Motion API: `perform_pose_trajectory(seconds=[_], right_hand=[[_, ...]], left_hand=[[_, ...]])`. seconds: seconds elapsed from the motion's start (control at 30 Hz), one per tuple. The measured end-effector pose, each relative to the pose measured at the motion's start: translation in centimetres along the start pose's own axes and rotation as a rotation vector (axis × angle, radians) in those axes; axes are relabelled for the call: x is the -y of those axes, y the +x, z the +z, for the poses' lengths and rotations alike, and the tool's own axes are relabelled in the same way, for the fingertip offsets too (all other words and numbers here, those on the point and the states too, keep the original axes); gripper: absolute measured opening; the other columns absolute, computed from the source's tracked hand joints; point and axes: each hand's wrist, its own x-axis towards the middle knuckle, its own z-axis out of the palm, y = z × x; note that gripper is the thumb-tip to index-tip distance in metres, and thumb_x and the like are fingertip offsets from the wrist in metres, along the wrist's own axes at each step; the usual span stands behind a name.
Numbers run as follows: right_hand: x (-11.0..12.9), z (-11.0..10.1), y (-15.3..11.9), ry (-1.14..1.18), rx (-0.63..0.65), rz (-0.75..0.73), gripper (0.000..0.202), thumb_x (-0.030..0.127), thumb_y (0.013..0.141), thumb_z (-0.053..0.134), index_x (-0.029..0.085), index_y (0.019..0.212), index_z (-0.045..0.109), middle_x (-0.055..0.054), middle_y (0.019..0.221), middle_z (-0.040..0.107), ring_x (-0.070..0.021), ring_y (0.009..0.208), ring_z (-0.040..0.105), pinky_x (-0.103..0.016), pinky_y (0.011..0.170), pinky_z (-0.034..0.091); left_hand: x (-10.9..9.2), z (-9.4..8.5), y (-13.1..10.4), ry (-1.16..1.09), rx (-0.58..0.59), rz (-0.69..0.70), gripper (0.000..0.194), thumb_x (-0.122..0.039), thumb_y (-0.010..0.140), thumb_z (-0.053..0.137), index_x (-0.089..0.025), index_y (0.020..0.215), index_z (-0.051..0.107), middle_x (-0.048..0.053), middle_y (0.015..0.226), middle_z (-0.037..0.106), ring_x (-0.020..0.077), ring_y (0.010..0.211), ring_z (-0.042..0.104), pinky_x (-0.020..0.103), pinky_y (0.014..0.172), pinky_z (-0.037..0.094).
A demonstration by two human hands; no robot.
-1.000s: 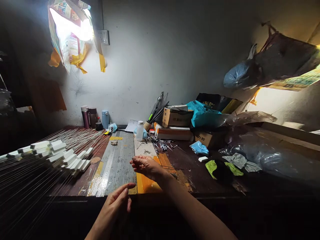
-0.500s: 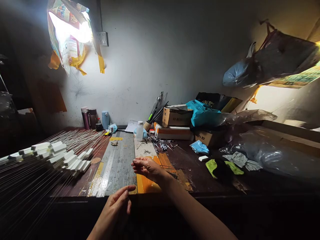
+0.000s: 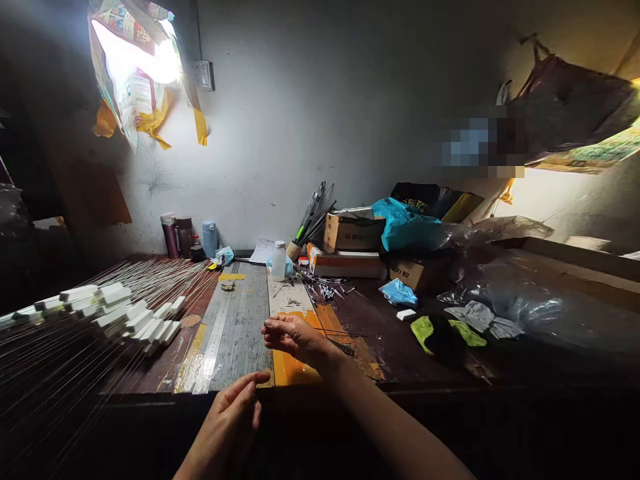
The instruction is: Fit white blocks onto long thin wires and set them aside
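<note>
My right hand [image 3: 295, 340] is raised over the orange-taped strip [image 3: 287, 367] of the bench, thumb and fingertips pinched together. Whatever sits in that pinch is too fine to make out. Thin dark rods [image 3: 345, 333] show just behind the right wrist; I cannot tell whether they touch the hand. Lower and to the left, my left hand [image 3: 235, 407] is at the bench's front edge, its thumb and forefinger closed together. Anything between them is too small to see. Beyond the hands lie a grey board [image 3: 245, 320] and a long clear ruler [image 3: 216, 347].
White blocks on many thin wires [image 3: 150, 327] fan out at the left. A translucent bottle [image 3: 279, 260] stands behind small scattered pieces [image 3: 327, 291]. Boxes [image 3: 355, 230], a blue mask [image 3: 399, 292], a green-and-black cloth [image 3: 445, 335] and plastic sheeting [image 3: 550, 307] occupy the right.
The view has shifted very slightly. Both hands keep nearly the same place and the same pinched shape.
</note>
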Motion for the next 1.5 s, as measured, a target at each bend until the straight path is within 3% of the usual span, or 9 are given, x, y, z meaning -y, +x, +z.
perform_pose_trajectory(seconds=[0.6,1.1,1.5], right_hand=[[-0.1,0.1,0.1,0.002,-0.015,0.008,0.026,0.032,0.067,0.081,0.013,0.078,0.067,-0.001,0.074,0.067,-0.01,0.067,0.064,-0.025,0.075,0.053],[-0.5,0.1,0.4,-0.009,-0.06,0.008,0.032,0.036,0.065,0.082,0.013,0.078,0.065,-0.001,0.073,0.068,-0.01,0.064,0.063,-0.026,0.072,0.052],[-0.4,0.1,0.3,-0.037,-0.067,0.009,0.034,0.036,0.062,0.084,0.012,0.077,0.066,-0.002,0.073,0.068,-0.0109,0.063,0.064,-0.027,0.072,0.052]], left_hand=[[0.3,-0.5,0.0,0.016,0.063,0.001,0.053,-0.053,0.078,0.062,-0.013,0.112,0.062,-0.006,0.047,0.05,0.0026,0.032,0.031,0.016,0.034,0.018],[-0.1,0.0,-0.2,-0.013,0.033,0.008,0.05,-0.051,0.076,0.065,-0.014,0.109,0.065,-0.006,0.047,0.048,0.0026,0.034,0.03,0.015,0.035,0.017],[0.6,-0.8,0.3,0.027,0.057,-0.023,0.055,-0.054,0.078,0.062,-0.014,0.115,0.061,-0.006,0.047,0.05,0.0027,0.032,0.03,0.016,0.033,0.018]])
